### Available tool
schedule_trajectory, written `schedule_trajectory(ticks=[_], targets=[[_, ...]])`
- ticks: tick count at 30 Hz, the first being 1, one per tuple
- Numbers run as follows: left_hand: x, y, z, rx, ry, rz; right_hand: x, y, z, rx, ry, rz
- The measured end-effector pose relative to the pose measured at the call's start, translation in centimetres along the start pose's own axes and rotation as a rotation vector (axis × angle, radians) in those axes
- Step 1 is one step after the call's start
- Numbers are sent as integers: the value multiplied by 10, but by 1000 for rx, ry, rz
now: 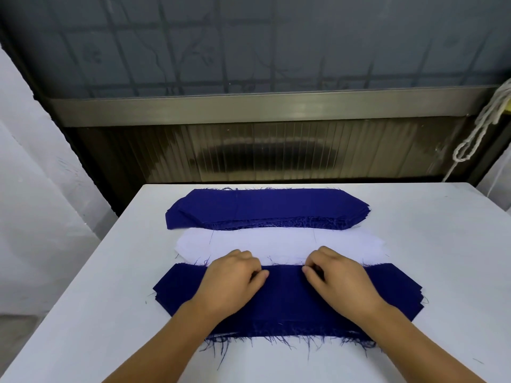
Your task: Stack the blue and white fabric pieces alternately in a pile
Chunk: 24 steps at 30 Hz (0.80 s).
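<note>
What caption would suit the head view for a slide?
Both hands, left hand and right hand, press the near blue pile; white pieces lie behind.

Your left hand and right hand are bare: no gloves, rings or watch. Behind the hands, both forearms are uncovered to the frame's bottom edge, with no sleeve or cuff in view. Your nails look short.

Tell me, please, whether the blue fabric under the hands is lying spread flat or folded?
Spread flat. The near blue pile lies open on the table, both ends showing, with no fold visible; both hands rest along its far edge.
</note>
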<state>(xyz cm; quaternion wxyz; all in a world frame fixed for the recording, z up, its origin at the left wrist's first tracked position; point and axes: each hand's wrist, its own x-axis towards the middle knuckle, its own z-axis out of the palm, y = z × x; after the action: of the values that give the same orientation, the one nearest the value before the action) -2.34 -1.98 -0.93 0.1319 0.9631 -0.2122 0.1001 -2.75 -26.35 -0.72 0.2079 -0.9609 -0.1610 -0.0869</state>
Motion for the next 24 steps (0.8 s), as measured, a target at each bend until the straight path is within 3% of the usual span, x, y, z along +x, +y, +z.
schedule_trajectory(ticks=[7,14,21,24], targets=[[-12,-23,8,82,139,-102,-10,35,7,-150,32,112],[-27,-50,-3,126,143,-197,-20,58,-4,-204,74,168],[-16,-69,-12,224,111,-262,-6,66,-16,-419,-30,211],[3,-65,-10,187,116,-216,14,59,-16,-331,6,194]])
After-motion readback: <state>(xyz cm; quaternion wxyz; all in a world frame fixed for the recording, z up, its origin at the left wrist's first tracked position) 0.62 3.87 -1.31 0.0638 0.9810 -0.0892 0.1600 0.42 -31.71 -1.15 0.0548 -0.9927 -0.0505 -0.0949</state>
